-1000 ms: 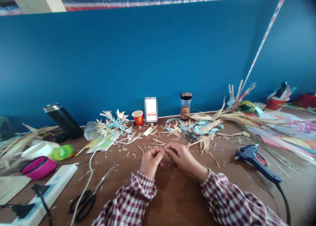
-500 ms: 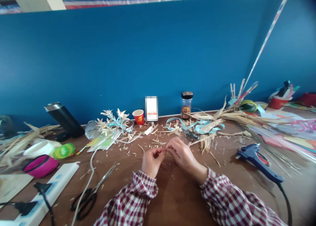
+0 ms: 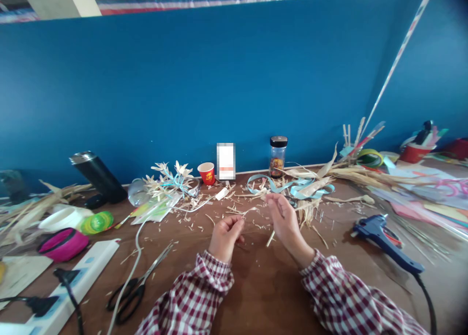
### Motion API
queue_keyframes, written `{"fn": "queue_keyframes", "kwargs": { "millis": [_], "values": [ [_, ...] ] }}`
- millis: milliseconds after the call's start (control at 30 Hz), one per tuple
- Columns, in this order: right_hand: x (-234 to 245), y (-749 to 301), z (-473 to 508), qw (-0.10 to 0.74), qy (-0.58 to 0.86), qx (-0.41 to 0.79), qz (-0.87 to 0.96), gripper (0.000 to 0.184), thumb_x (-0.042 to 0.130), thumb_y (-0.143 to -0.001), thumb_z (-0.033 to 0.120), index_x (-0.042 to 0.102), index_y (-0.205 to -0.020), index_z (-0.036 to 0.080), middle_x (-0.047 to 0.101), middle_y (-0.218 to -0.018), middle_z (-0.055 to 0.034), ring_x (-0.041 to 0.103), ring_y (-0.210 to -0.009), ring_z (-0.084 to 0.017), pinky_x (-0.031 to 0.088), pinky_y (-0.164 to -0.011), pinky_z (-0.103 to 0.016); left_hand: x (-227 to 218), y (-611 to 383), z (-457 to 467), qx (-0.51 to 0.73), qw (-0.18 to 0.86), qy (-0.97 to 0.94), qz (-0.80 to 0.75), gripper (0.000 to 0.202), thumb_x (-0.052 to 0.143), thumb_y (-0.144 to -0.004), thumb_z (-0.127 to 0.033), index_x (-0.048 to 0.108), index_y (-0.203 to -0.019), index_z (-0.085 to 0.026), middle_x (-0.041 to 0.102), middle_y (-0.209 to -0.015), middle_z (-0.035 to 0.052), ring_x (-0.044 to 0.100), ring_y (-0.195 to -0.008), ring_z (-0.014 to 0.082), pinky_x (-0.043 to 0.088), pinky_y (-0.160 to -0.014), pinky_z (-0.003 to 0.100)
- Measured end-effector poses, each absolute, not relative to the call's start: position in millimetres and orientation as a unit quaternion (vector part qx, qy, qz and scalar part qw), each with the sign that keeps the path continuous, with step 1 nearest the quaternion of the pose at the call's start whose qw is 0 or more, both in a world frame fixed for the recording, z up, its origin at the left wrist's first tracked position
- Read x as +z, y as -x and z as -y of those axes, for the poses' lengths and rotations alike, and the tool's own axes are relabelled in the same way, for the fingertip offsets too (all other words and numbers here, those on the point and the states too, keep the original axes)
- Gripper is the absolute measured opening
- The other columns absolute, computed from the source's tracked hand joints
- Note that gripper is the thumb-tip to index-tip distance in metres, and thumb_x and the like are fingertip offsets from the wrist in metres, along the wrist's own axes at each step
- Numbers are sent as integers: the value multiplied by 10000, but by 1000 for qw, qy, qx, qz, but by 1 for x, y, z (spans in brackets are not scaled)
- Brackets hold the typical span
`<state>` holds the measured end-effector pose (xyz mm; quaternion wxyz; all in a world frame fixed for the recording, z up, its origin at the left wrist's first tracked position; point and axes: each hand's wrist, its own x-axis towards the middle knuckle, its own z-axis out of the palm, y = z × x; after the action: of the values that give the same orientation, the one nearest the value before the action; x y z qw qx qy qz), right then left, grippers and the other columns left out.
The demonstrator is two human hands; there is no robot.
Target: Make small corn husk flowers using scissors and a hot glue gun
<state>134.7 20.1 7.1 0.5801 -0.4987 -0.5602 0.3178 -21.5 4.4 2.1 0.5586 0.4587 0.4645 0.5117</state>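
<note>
My left hand [image 3: 224, 237] is closed in a pinch over the middle of the brown table. From its thumb and forefinger a thin, curly strip of dried husk [image 3: 251, 210] sticks out to the upper right. My right hand [image 3: 285, 225] is raised a little to the right, apart from the left, its fingers curled in; what lies between their tips is too small to make out. The end of a pale stick [image 3: 270, 238] shows below the right palm, and I cannot tell whether that hand grips it. Husk scraps [image 3: 234, 196] lie scattered beyond both hands.
Black-handled scissors [image 3: 141, 284] and a white power strip [image 3: 86, 271] lie at left. A blue glue gun [image 3: 387, 242] rests at right. Along the blue partition stand a red paper cup [image 3: 206, 174], a lidded jar [image 3: 278, 157], husk flowers [image 3: 170, 181] and blue ribbon [image 3: 303, 186].
My hands were together, fingertips meeting; now my right hand has drawn away up and to the right. The curly strip shows at my left fingertips, and the pale stick below my right palm has come into sight.
</note>
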Motion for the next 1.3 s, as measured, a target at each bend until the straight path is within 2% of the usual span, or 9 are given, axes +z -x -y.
{"fn": "queue_keyframes", "kwargs": {
  "millis": [133,233,400,500,600,800,1000,1167,1300],
  "values": [
    [7,-134,-22,491,468,429,597,252,477,-815,377,596,-833,156,539,-580,12,467,-476,-98,359,-436,-207,4,21,-4,501,606,-429,-444,275,693,-617,-387,634,-732,-144,442,-491,-64,394,-423,50,394,-433,179],
    [10,-128,-14,450,422,452,644,219,507,-806,344,622,-839,161,578,-608,6,511,-529,-109,384,-477,-208,2,21,-4,500,596,-435,-453,289,687,-621,-396,661,-743,-135,523,-550,-29,418,-449,55,382,-425,169],
    [13,-122,-5,459,449,304,704,121,532,-794,252,622,-784,171,635,-742,-27,560,-673,-143,426,-619,-243,-8,22,-8,492,586,-449,-461,274,663,-651,-383,662,-748,-128,558,-600,-9,450,-474,65,400,-441,176],
    [15,-120,-2,441,463,219,737,96,514,-805,221,592,-766,182,617,-756,-34,551,-694,-152,416,-634,-252,-11,21,-8,491,566,-458,-478,247,640,-675,-371,639,-738,-132,525,-544,-35,418,-424,54,372,-413,169],
    [15,-118,2,436,465,184,748,113,476,-831,205,576,-780,190,604,-767,-40,545,-707,-155,407,-633,-252,-9,20,-7,518,521,-473,-487,216,647,-671,-342,615,-749,-143,547,-571,-35,456,-454,66,386,-427,169],
    [13,-115,5,470,423,192,751,124,467,-843,197,587,-812,193,606,-775,-40,546,-712,-154,411,-646,-253,-12,21,-8,561,534,-438,-456,205,679,-653,-301,609,-757,-140,606,-629,-10,547,-555,94,470,-548,208],
    [18,-117,5,480,408,219,745,91,510,-813,172,600,-815,186,591,-777,-27,531,-686,-133,418,-635,-243,-14,22,-9,590,522,-433,-437,180,696,-644,-255,624,-758,-136,622,-617,-9,549,-541,84,467,-543,194],
    [20,-120,2,487,410,320,702,109,447,-848,214,547,-870,176,557,-684,8,504,-593,-104,403,-533,-204,-9,21,-7,586,535,-439,-421,144,693,-649,-230,617,-736,-143,630,-619,-15,554,-538,79,465,-523,178],
    [18,-124,-5,479,391,323,716,135,480,-843,236,594,-884,177,611,-810,-25,557,-738,-133,440,-656,-240,-8,21,-6,573,547,-452,-410,140,702,-640,-228,624,-722,-145,624,-593,-23,543,-510,71,464,-500,170]
  ]
}}
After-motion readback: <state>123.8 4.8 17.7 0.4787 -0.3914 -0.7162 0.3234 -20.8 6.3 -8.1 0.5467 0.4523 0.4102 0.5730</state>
